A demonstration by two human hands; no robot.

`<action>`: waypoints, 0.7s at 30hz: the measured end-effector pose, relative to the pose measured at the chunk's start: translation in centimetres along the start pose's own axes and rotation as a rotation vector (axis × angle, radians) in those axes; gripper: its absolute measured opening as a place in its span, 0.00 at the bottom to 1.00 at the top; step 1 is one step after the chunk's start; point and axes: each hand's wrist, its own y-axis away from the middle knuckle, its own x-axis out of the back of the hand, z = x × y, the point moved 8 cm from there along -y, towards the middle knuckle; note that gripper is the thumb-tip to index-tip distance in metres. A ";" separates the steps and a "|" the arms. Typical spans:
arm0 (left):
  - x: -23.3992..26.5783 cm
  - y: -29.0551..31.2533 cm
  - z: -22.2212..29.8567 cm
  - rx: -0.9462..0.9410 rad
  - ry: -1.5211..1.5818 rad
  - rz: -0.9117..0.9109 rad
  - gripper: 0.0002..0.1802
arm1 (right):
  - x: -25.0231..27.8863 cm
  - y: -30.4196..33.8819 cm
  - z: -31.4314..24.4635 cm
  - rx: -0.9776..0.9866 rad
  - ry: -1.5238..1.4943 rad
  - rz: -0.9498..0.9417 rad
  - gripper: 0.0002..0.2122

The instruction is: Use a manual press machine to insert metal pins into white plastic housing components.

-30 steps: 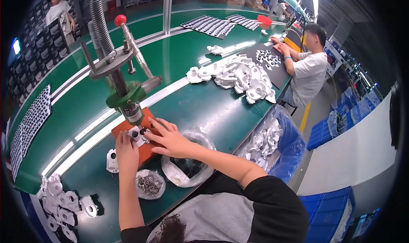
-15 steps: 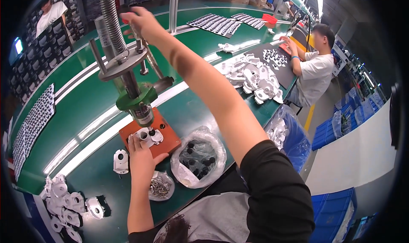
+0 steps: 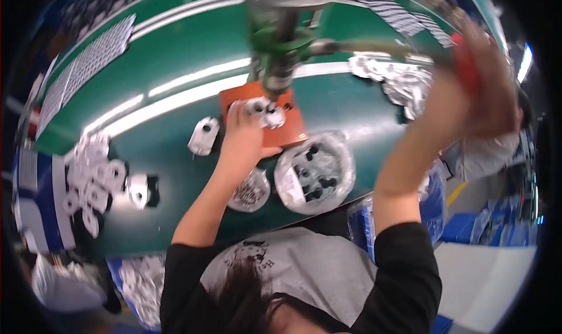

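My left hand [image 3: 243, 135] holds a white plastic part [image 3: 273, 118] against an orange block [image 3: 291, 136], its fingers over the part's left side and the thumb apart on the block. Directly above the part is the tip of a green hand press [image 3: 281, 59]. Far to the right, my right hand [image 3: 489, 91] is closed round the red grip [image 3: 466, 67] of the press's long lever; both are smeared by motion. Another white part [image 3: 204, 136] lies left of the block. Near my left forearm stands a small bowl of metal pins or screws [image 3: 249, 192].
A plastic-lined bowl [image 3: 345, 185] holds several black pieces. White parts are heaped at the left [image 3: 93, 176] and the back right [image 3: 404, 82]. Trays of small parts [image 3: 88, 70] lie along the far side. A co-worker [image 3: 489, 155] sits at the right, partly behind my arm.
My right hand has swung the lever out to the right and toward me. The view has turned and tilted down. My left hand stays on the part on the block.
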 end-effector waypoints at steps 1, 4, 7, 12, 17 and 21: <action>-0.4 -0.8 1.3 -0.058 -0.014 -0.009 0.49 | -1.2 2.9 0.8 -0.004 -0.018 -0.022 0.06; -1.3 0.9 -1.9 0.040 -0.051 -0.022 0.49 | 9.6 7.3 -8.1 -0.431 -1.066 -0.139 0.09; -0.1 1.5 -1.0 0.018 -0.071 0.006 0.48 | 11.6 11.1 -7.4 -0.693 -1.671 -0.217 0.14; -0.8 1.0 -1.3 0.009 -0.067 -0.042 0.49 | 9.4 8.0 -7.3 -0.471 -1.907 -0.224 0.20; 0.6 0.4 -3.5 0.156 0.243 -0.021 0.41 | -0.5 1.9 -5.8 -0.627 -2.622 0.150 0.29; -1.6 -1.4 -4.4 0.008 0.018 0.110 0.29 | -10.7 -2.5 -11.6 -1.018 -2.793 0.321 0.20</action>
